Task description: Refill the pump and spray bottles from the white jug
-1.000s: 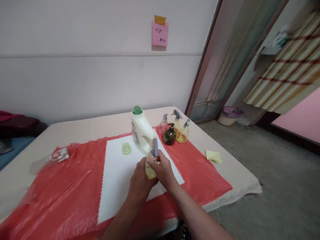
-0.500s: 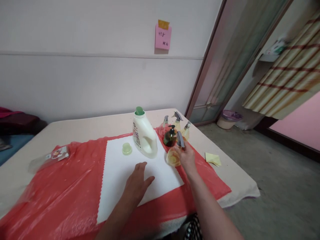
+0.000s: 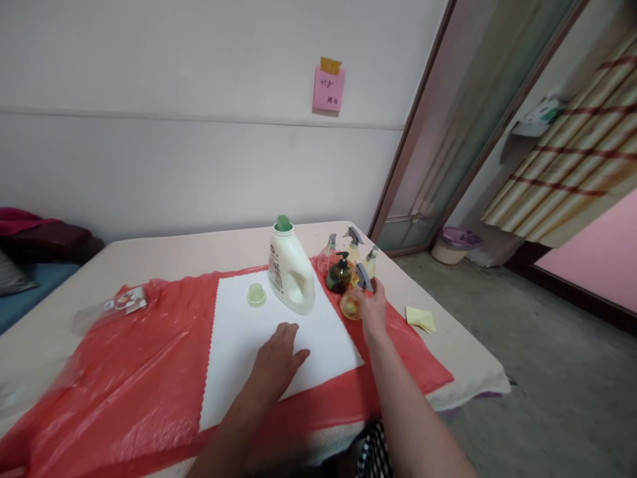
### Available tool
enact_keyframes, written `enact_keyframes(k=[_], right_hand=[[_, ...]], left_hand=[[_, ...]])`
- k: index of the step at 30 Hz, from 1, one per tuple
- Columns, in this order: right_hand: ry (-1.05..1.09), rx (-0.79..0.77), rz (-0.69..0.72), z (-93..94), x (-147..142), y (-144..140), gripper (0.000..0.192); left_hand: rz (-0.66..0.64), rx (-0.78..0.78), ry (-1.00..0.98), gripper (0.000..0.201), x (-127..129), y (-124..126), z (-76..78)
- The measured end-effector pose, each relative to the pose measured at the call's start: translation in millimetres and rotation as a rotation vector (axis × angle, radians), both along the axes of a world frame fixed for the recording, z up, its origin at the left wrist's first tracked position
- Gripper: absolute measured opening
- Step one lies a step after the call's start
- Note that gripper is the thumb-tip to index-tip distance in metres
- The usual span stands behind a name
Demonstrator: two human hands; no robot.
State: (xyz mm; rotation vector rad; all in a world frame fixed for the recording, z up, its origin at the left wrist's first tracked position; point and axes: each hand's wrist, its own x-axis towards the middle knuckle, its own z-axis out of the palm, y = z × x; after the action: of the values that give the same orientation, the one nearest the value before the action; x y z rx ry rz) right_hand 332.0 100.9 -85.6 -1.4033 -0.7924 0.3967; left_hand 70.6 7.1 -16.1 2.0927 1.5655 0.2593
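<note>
**Right hand on spray bottle, left hand flat on white sheet**

Right hand (image 3: 372,307) is just right of frame centre, fingers closed around a small spray bottle (image 3: 352,300) with yellow liquid and a grey trigger head. The bottle sits on or just above the red plastic (image 3: 124,372), at the right edge of the white sheet (image 3: 239,345); I can't tell whether it touches down. It's upright, slightly tilted.

Left hand (image 3: 277,362) is lower centre, open, palm down, fingers spread on the white sheet. It holds nothing.

Just behind the held bottle, towards upper centre, there's a cluster: a dark pump bottle (image 3: 339,274) and three more spray bottles (image 3: 354,244), packed close together. The held bottle is right beside the pump bottle.

The white jug (image 3: 291,272) stands upright on the far edge of the white sheet, left of the cluster, with its green spout open. The green cap (image 3: 256,294) lies on the sheet just left of the jug, apart from it.

A yellow cloth (image 3: 421,318) lies on the bare table (image 3: 199,249), right of the red plastic. A clear packet (image 3: 124,302) lies at the left edge of the red plastic. A pink note (image 3: 328,88) is stuck on the wall, upper centre.
</note>
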Motion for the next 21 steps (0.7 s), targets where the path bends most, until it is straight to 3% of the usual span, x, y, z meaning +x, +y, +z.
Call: enact_keyframes(k=[4, 8, 12, 15, 17, 21], right_hand=[[0.008, -0.041, -0.128, 11.4, -8.9, -19.8, 0.076], [-0.041, -0.032, -0.037, 23.8, -31.2, -59.6, 0.066], [-0.17, 0.031, 0.186, 22.2, -44.9, -126.3, 0.049], [-0.446, 0.032, 0.282, 9.0, -26.7, -182.8, 0.042], [-0.526, -0.038, 0.27, -3.0, 1.6, -217.7, 0.042], [-0.557, -0.223, 0.23, -28.1, 78.4, -282.3, 0.047]], left_hand=[[-0.047, 0.119, 0.017, 0.04, -0.9, -12.1, 13.9], [-0.051, 0.302, 0.035, 0.034, -9.1, -23.8, 19.6], [0.001, 0.657, -0.056, 0.03, -41.6, -49.4, 3.9], [0.213, 0.89, -0.179, 0.033, -95.4, -89.3, -16.7], [0.368, 0.853, -0.237, 0.035, -142.3, -126.3, -30.0], [0.781, 0.483, -0.212, 0.047, -228.2, -214.2, -59.5]])
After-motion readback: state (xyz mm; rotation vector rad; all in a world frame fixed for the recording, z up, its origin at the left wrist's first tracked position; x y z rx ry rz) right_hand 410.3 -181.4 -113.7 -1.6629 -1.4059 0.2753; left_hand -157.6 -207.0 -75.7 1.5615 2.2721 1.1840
